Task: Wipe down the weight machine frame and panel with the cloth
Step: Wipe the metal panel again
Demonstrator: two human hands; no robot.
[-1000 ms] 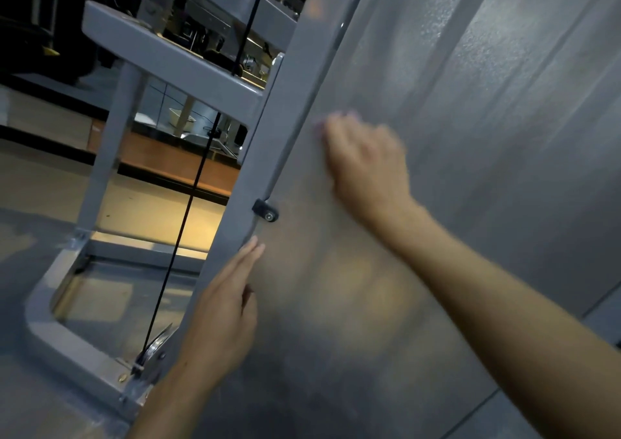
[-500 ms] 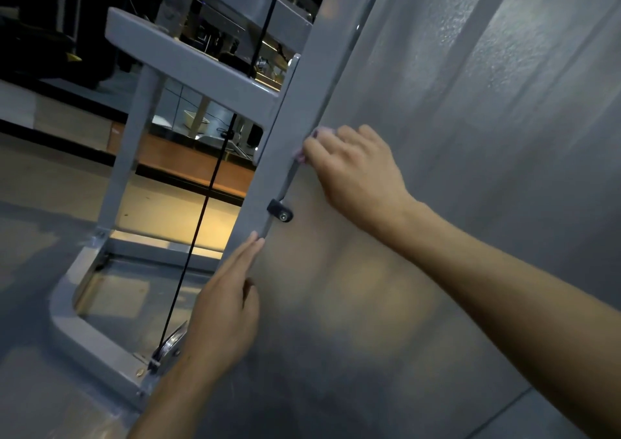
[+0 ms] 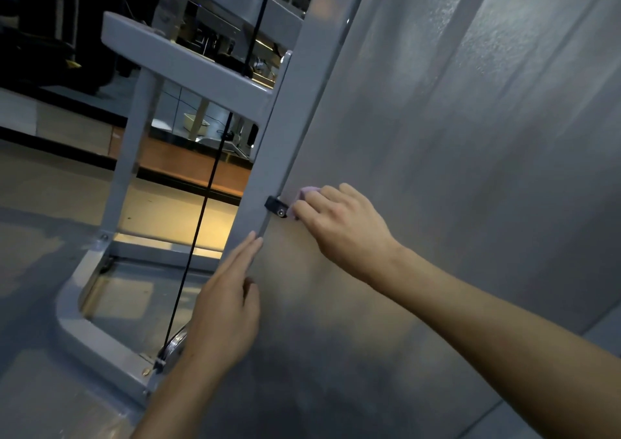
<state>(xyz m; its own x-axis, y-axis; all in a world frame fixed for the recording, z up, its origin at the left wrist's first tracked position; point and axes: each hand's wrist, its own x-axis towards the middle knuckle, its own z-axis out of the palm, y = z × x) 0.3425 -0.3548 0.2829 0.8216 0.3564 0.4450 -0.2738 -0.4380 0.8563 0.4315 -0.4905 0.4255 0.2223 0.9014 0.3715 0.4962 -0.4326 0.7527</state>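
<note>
A large frosted grey panel [image 3: 453,169] fills the right side, fixed to the grey upright frame post [image 3: 289,129] of the weight machine. My right hand [image 3: 342,227] presses a small pale purple cloth [image 3: 307,194] against the panel, right beside a black bracket [image 3: 276,206] on the post's edge. Most of the cloth is hidden under the fingers. My left hand [image 3: 225,307] lies flat with straight fingers on the panel's lower left edge, fingertips just below the bracket.
A black cable [image 3: 208,200] runs down to a pulley [image 3: 174,343] at the grey base frame [image 3: 90,331] on the floor. A horizontal frame bar [image 3: 184,58] crosses at upper left. Behind it are a wooden ledge and dark gym equipment.
My right hand with the cloth has slid down and left along the panel's edge to the black bracket. My left hand has stayed flat in the same place.
</note>
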